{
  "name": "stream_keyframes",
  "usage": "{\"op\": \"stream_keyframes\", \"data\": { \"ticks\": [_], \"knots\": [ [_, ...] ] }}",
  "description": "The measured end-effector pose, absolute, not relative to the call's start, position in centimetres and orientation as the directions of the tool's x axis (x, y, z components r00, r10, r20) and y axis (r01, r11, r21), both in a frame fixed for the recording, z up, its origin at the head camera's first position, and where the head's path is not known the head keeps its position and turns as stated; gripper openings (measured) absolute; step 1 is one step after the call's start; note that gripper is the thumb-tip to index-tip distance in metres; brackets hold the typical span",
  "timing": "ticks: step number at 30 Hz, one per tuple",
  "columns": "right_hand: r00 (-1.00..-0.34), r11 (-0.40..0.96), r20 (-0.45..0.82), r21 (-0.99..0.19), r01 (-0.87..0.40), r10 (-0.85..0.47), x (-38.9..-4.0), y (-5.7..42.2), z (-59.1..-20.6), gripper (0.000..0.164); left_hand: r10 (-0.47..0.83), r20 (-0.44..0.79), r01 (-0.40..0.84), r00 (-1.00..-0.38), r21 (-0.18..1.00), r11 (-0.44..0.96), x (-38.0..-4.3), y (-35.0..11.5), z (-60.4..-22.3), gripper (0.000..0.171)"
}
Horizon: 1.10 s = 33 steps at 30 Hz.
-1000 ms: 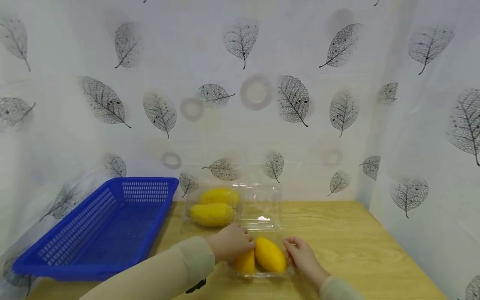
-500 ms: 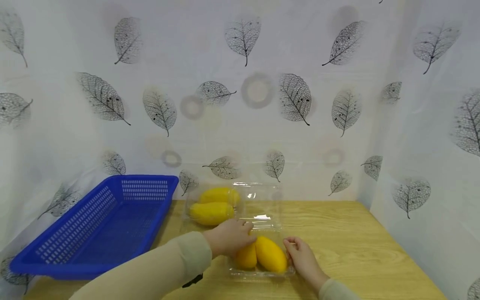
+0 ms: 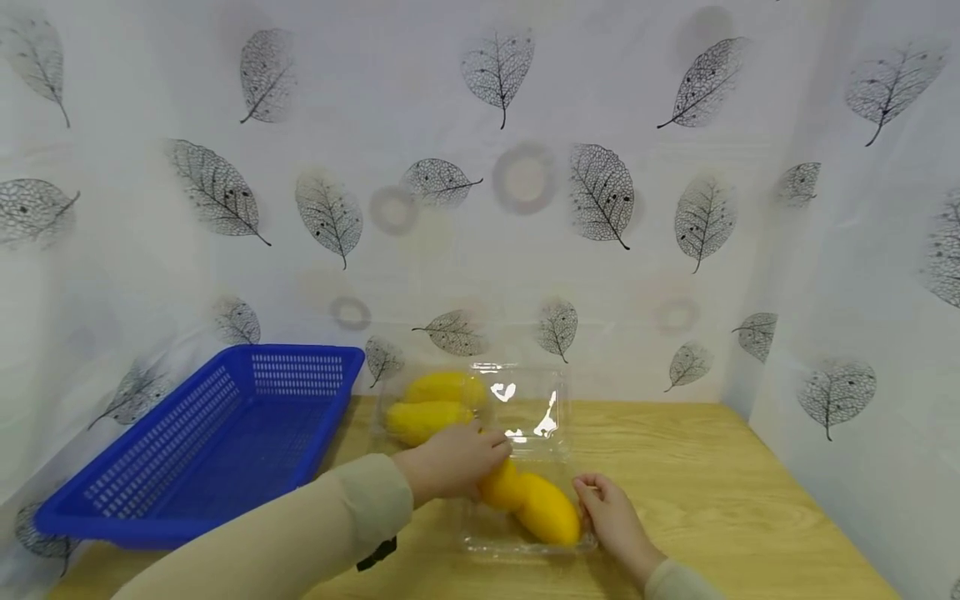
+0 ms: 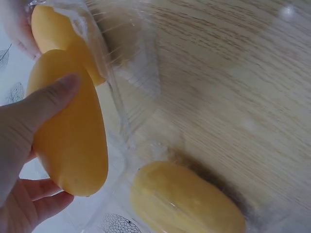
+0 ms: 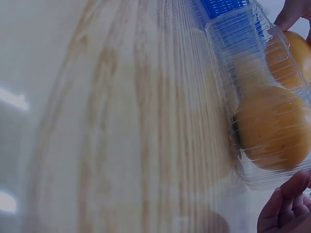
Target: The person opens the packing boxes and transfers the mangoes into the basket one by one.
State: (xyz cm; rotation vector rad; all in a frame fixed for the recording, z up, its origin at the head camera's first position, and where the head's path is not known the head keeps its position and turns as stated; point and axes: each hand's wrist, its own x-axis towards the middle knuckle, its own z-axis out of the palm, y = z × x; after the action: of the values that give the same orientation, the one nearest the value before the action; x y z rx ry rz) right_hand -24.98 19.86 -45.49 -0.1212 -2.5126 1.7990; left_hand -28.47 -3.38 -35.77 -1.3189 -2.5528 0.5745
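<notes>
You were working in a small screened-off tabletop nook: pale sheeting [image 3: 420, 275], printed with dark, lacy leaves [image 3: 602, 196] and soft grey rings [image 3: 547, 177], rose behind the wood-grained table [image 3: 690, 467] and flanked it on both sides. Whether that nook stood in a home, a studio or a workplace, you could not tell, because the sheeting filled the head view's background.

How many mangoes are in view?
4: one held mango in the left hand, one mango in the open box by the right hand, two rear mangoes behind the left hand.
</notes>
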Motion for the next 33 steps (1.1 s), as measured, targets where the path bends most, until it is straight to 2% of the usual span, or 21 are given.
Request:
{"op": "stream_keyframes", "data": {
  "ticks": [6, 18, 25, 33],
  "knots": [
    [-0.995, 0.312, -0.014, -0.949, 0.044, 0.099, -24.99, 19.92, -45.49, 0.029, 0.807, 0.059, 0.749, -0.587, -0.338, 0.570, -28.52, -3.72, -34.94, 0.062],
    [-0.995, 0.311, -0.003, -0.950, 0.034, 0.099, -25.18, 19.59, -45.39, 0.028, 0.820, 0.074, 0.754, -0.568, -0.352, 0.554, -28.29, -4.05, -35.30, 0.065],
    [-0.994, 0.313, 0.008, -0.949, 0.028, 0.112, -25.01, 19.75, -45.31, 0.025, 0.822, 0.107, 0.783, -0.559, -0.259, 0.566, -28.37, -4.13, -35.21, 0.057],
    [-0.995, 0.340, 0.009, -0.940, 0.027, 0.103, -25.03, 19.83, -45.32, 0.025, 0.828, 0.101, 0.766, -0.551, -0.333, 0.550, -28.28, -4.03, -35.26, 0.056]
  ]
}}
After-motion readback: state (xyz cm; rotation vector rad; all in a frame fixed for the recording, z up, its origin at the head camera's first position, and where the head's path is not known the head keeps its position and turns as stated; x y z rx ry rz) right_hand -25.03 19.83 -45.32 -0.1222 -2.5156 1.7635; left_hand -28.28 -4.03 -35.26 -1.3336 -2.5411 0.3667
